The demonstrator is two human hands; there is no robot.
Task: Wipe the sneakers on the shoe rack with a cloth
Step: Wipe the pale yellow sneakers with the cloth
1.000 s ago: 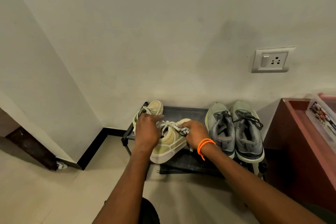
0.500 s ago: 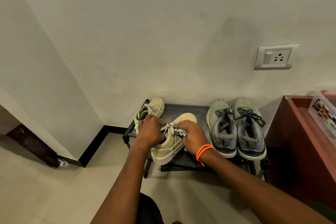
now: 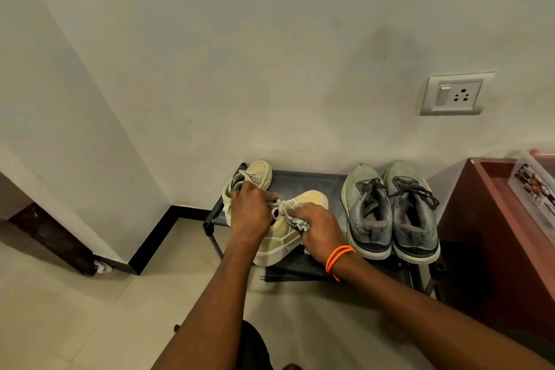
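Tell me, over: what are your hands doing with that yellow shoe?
Left hand grips yellow sneaker. Right hand presses cloth on its laces. Grey pair waits. Nothing blocking.

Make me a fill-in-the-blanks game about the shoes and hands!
1. The right hand grips a crumpled ____.
2. The left hand holds a ____ sneaker.
3. The grey sneakers sit on the rack, numbering ____.
4. The right wrist wears an ____ band.

Missing: cloth; yellow; two; orange
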